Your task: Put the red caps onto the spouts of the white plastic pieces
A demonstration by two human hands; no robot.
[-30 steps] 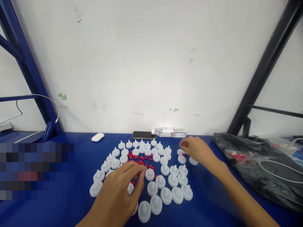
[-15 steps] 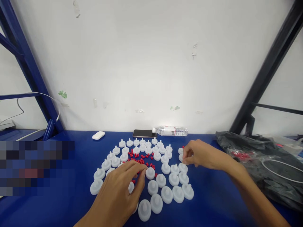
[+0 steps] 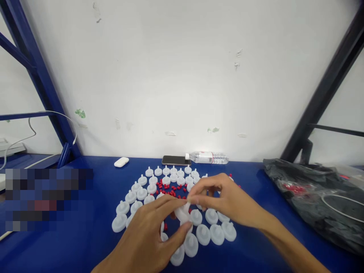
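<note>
Several white plastic caps [image 3: 216, 234] with small stems stand in a ring on the blue table [image 3: 102, 197], around a scatter of small red pieces [image 3: 170, 188]. My left hand [image 3: 148, 239] is closed on one white cap [image 3: 182, 214], lifted just over the ring. My right hand [image 3: 224, 199] meets it from the right, thumb and forefinger pinched at the cap's stem. Whether a red piece sits in that pinch is hidden.
A phone [image 3: 176, 160], a lying water bottle [image 3: 207, 157] and a white earbud case [image 3: 121, 162] rest by the wall. A black plastic bag [image 3: 313, 197] with red pieces and a white cable lies at the right. Blue rack posts [image 3: 36, 79] stand left.
My right hand came in from the right side of the ring to the centre. My left hand picked up a white cap, and both hands now meet on it.
</note>
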